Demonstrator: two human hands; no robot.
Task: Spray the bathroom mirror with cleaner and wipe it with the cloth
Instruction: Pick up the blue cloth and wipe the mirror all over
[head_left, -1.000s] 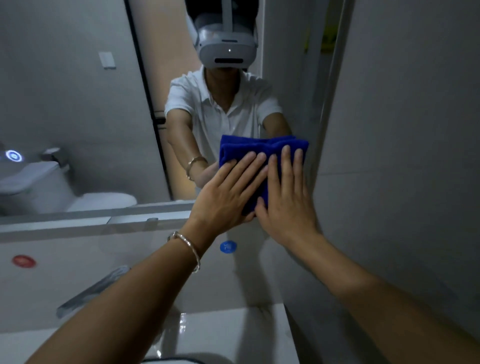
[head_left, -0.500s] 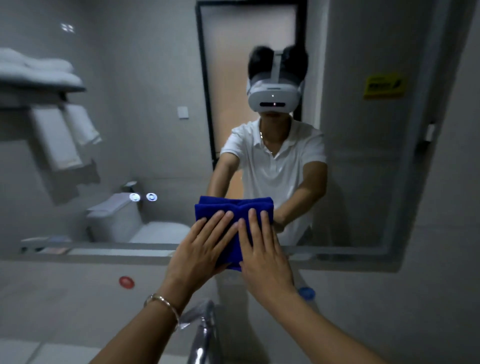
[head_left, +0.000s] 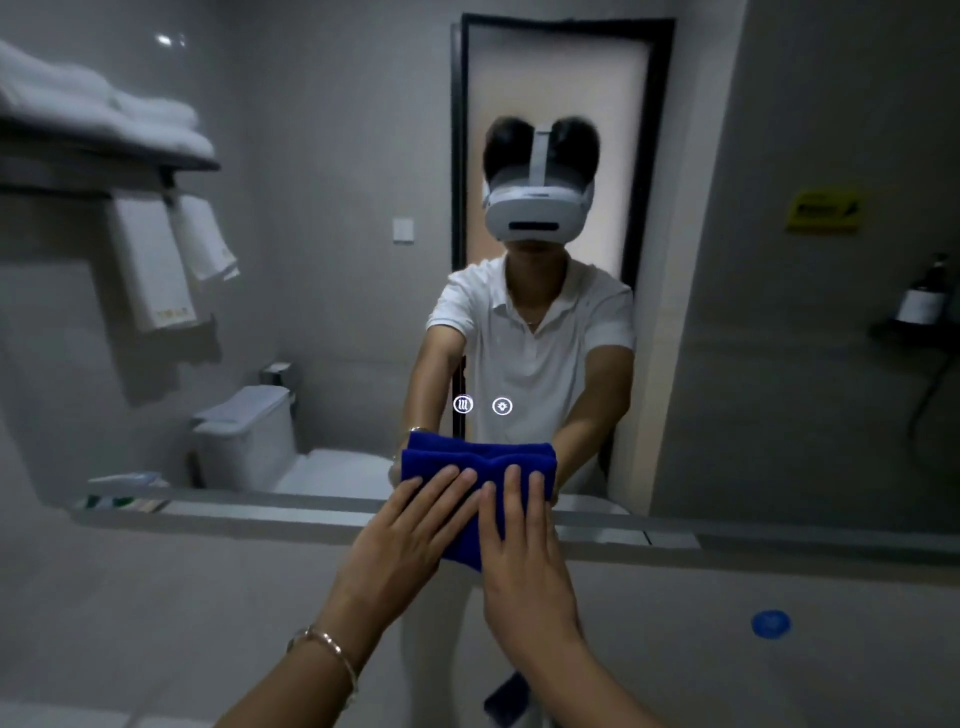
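**Both hands flat on the cloth, low on the mirror**

So the folded bright-blue microfibre cloth (head_left: 475, 460) is up against the big wall-mounted bathroom mirror (head_left: 322, 291), right at its bottom edge. The lower part of the cloth reaches down past the grey ledge (head_left: 260, 512) under the glass.

The left hand (head_left: 410, 535) and right hand (head_left: 524, 551) sit side by side on it, close together. The fingers (head_left: 511, 499) on both hands are straight and laid flat, pressing the cloth to the glass, not curled round anything. A strip of cloth shows above the fingertips. There's a thin metal bangle (head_left: 327, 647) on the left wrist.

Two small lit round icons (head_left: 462, 404) glow in the glass just above the cloth.

In the reflection, a wall rack (head_left: 130, 166) holds folded white towels (head_left: 104, 114), with more hanging underneath. A small dark shelf (head_left: 909, 330) on the right carries a dark bottle with a white label (head_left: 924, 299).
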